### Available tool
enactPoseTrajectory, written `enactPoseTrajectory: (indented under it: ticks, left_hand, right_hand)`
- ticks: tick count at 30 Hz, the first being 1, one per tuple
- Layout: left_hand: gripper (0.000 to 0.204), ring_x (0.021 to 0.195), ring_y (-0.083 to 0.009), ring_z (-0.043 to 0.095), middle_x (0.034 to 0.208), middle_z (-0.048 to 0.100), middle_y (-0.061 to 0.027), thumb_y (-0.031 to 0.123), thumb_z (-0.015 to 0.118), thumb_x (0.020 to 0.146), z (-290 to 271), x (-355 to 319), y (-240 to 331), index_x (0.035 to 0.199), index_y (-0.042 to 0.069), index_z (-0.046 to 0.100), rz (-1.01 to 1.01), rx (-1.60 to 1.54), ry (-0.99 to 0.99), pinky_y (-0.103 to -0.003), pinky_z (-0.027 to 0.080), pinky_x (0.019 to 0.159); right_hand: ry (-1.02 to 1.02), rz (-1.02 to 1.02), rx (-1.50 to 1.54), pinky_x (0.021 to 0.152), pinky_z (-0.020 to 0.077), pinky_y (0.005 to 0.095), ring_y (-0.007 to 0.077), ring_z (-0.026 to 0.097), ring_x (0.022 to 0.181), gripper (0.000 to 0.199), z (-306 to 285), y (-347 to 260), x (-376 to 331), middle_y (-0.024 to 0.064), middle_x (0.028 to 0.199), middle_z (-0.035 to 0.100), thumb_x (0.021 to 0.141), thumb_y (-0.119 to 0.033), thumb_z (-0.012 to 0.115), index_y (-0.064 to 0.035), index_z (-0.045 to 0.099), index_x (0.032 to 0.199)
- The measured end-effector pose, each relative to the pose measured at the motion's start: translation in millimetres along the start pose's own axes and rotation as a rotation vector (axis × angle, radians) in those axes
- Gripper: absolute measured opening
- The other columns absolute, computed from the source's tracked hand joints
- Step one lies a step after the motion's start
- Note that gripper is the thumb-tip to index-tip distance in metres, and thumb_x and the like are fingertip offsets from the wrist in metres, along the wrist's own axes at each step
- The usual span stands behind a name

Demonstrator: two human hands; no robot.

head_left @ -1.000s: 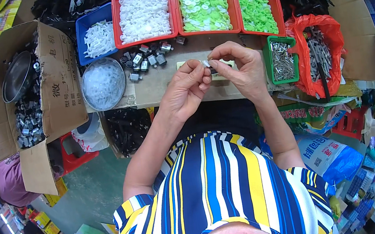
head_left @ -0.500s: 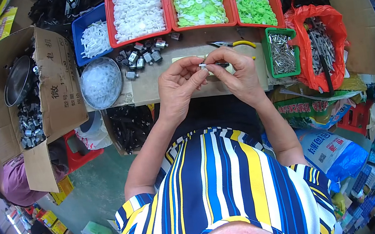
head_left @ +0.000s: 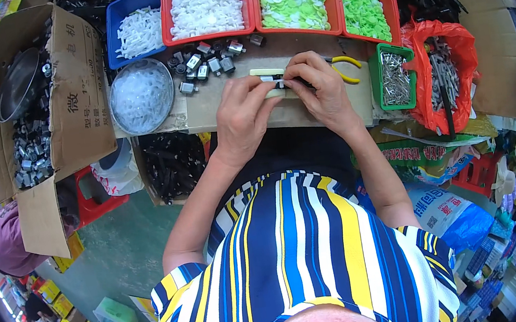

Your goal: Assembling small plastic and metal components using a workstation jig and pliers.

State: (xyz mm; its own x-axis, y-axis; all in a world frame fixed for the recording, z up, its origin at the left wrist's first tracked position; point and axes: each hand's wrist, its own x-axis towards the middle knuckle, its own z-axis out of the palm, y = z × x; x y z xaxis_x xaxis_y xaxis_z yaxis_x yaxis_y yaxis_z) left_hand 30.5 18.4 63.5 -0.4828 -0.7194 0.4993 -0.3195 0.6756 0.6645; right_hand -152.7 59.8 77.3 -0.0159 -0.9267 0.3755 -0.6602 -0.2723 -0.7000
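Both my hands meet at the middle of the bench, fingertips nearly touching. My left hand [head_left: 241, 117] and my right hand [head_left: 323, 94] pinch a small white-and-black part [head_left: 272, 79], its exact kind too small to make out. It lies at a cream-coloured block [head_left: 267, 71], partly covered by my fingers. Beyond my left hand, several small metal motors [head_left: 215, 66] are heaped loosely. Yellow-handled pliers [head_left: 347, 69] lie just past my right hand, their jaws hidden behind it.
A round dish of clear pieces [head_left: 142, 96] sits left. A blue bin [head_left: 143, 51] and red bins [head_left: 214, 36] of white and green plastic parts line the back. To the right are a green basket of metal pins [head_left: 395, 77] and a red bag [head_left: 473, 64]. A cardboard box [head_left: 76, 93] holds motors.
My hands have lowered the small part from above the bench to the cream block. The whole view has shifted slightly, so the bins sit farther right and the pliers show more.
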Motion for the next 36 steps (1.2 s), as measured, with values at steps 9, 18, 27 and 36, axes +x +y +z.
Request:
enactPoseTrajectory:
  ticks: [9, 18, 27, 36]
  left_hand:
    - [0.03, 0.097, -0.0297, 0.056, 0.104, 0.058, -0.0114, 0.009, 0.074, 0.076, 5.5, -6.0, -4.0, 0.105, 0.004, 0.067, 0.13, 0.144, -0.086, -0.039, 0.05, 0.08]
    - [0.026, 0.095, -0.0296, 0.056, 0.101, 0.057, -0.011, 0.01, 0.073, 0.077, 6.3, -1.0, -2.5, 0.102, 0.004, 0.067, 0.124, 0.174, -0.136, -0.039, 0.049, 0.081]
    - [0.022, 0.086, -0.0295, 0.055, 0.094, 0.057, -0.0123, 0.006, 0.075, 0.077, 8.6, 16.4, -1.6, 0.097, 0.003, 0.067, 0.119, 0.136, -0.168, -0.039, 0.047, 0.073]
    - [0.013, 0.091, -0.0278, 0.056, 0.092, 0.056, -0.0096, 0.015, 0.072, 0.081, -3.3, 53.3, -6.3, 0.082, 0.005, 0.064, 0.196, 0.117, -0.167, -0.04, 0.047, 0.075]
  right_hand:
    - [-0.017, 0.006, -0.03, 0.073, 0.0485, 0.04, 0.0312, 0.06, 0.086, 0.011, 4.5, 6.1, -1.5, 0.012, 0.092, 0.058, 0.079, 0.0, 0.07, 0.0, 0.061, 0.087]
    - [-0.042, 0.011, 0.007, 0.072, 0.0475, 0.0407, 0.0318, 0.059, 0.088, 0.013, 6.3, 14.0, -1.8, 0.0124, 0.094, 0.058, 0.078, 0.0, 0.069, 0.0003, 0.059, 0.087]
    - [0.008, 0.012, -0.066, 0.078, 0.0472, 0.0417, 0.0341, 0.06, 0.091, 0.012, -22.9, 10.4, 0.9, 0.0139, 0.097, 0.059, 0.079, -0.002, 0.069, -0.0003, 0.062, 0.089]
    - [0.294, 0.336, -0.521, 0.075, 0.0485, 0.0427, 0.0365, 0.06, 0.087, 0.011, -125.0, 32.5, -49.1, 0.0171, 0.091, 0.058, 0.082, 0.001, 0.067, 0.0021, 0.062, 0.092]
